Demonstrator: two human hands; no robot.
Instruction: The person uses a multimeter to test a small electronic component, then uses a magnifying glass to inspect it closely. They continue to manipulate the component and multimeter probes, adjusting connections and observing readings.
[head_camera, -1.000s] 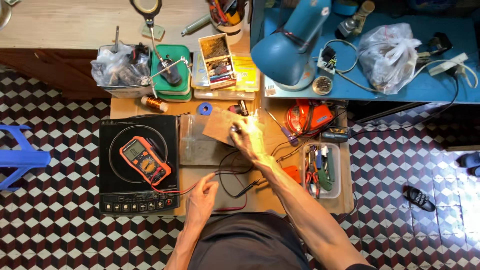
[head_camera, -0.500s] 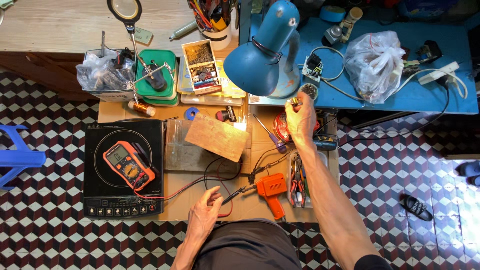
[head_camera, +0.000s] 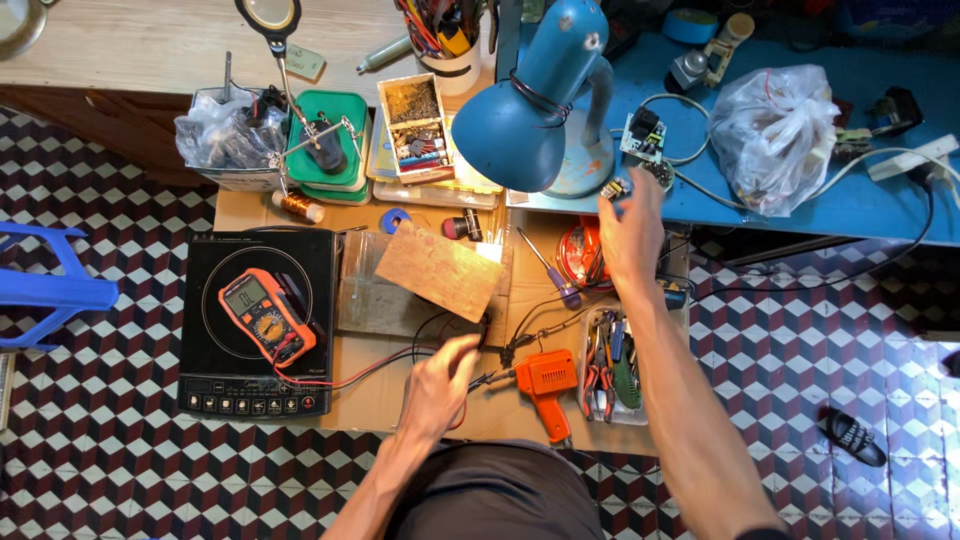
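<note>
left hand (head_camera: 440, 380): lower centre of frame, fingers curled narrow around thin red and black probe leads (head_camera: 380, 368); I can't tell whether it pinches a probe tip or just the wires.
right hand (head_camera: 632, 232): centre-right, reaching up toward the edge of the blue-topped bench (head_camera: 880, 205); fingers loosely spread, fingertips at a small dark component (head_camera: 614, 189) just beside the lamp base. I can't tell if it's gripped or only touched.
lamp: blue metal desk lamp with dome shade (head_camera: 520, 130), upper centre, shade facing down over the work area.
board: tan rectangular circuit board (head_camera: 440, 270), tilted, centre of frame, lying on a clear plastic sheet (head_camera: 375, 300).
meter: orange handheld multimeter (head_camera: 266, 318), centre-left, lying on a black induction cooktop (head_camera: 255, 325); its leads run right to my left hand.
iron: orange pistol-grip soldering gun (head_camera: 546, 385), lower centre, just right of my left hand, not touched.
tray: clear plastic tray of pliers and cutters (head_camera: 612, 365), partly under my right forearm.
upper left: magnifier on a helping-hands stand (head_camera: 290, 70) over a green box (head_camera: 330, 145).
upper right: crumpled clear plastic bag (head_camera: 775, 135) on the blue bench.
floor: red, black and white cube-pattern tiles (head_camera: 100, 470).
</note>
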